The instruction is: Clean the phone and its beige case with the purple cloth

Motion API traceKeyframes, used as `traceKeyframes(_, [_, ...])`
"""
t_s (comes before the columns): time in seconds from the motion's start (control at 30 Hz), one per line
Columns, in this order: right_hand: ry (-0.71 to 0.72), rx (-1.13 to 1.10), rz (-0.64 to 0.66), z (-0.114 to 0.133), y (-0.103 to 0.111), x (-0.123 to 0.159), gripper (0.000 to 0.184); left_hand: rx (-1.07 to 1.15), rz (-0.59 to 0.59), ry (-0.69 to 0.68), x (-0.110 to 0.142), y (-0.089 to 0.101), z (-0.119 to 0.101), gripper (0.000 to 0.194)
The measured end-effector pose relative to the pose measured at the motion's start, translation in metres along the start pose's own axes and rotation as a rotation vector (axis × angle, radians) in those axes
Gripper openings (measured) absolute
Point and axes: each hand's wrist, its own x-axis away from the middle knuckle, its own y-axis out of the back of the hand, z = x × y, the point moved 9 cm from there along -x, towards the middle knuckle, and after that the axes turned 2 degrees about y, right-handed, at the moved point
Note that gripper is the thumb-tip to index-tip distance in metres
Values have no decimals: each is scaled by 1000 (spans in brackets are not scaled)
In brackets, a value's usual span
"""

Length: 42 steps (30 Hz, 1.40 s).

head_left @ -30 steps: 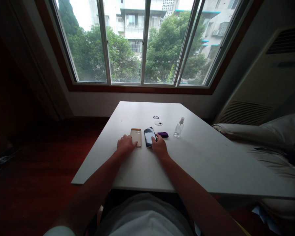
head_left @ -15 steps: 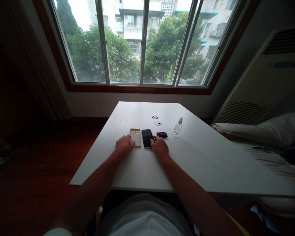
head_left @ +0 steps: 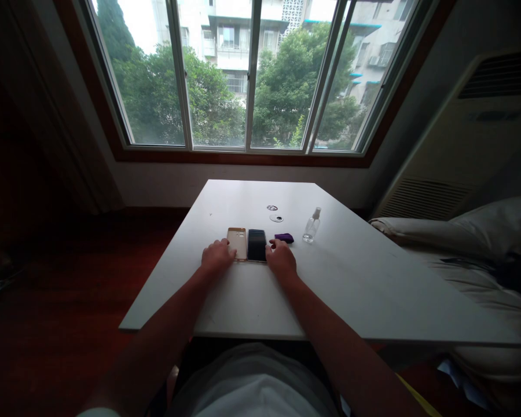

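On my feed both forearms [head_left: 176, 313] stretch toward 12 o'clock. The left hand [head_left: 217, 255], half-curled, overlaps the thin beige case [head_left: 240, 242] at its 2 o'clock; the right hand [head_left: 282, 258], fingers bent, meets the dark, glossy phone [head_left: 256, 245] at its 10. Whether either grips, I cannot tell. A clear bottle [head_left: 311, 228], contents indistinct, stands toward 1.

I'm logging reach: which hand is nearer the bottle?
Right. The right hand is at the right edge of the phone, left of the bottle; the left hand is farther left, at the case.
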Motion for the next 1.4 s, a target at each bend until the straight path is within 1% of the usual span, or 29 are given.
traceKeyframes(0.17, [66,-5,23,8,-5,1,43,-5,-11,-2,-1,0,0,50])
traceKeyframes(0.33, [202,14,112,26,-18,8,57,-21,-36,-4,-1,1,-2,46])
traceKeyframes(0.4, [228,35,146,29,-23,11,59,-22,-41,-4,-1,1,-2,45])
traceKeyframes(0.63, [225,103,223,26,-32,12,56,-21,-45,-12,-2,0,-2,46])
traceKeyframes(1.07, [193,180,302,21,-41,10,53,-14,-42,-19,-1,1,-1,43])
traceKeyframes(1.23, [195,178,309,20,-41,8,52,-9,-36,-14,-1,2,0,43])
traceKeyframes(1.4, [197,149,287,19,-42,9,50,-1,-34,-9,-2,2,0,43])
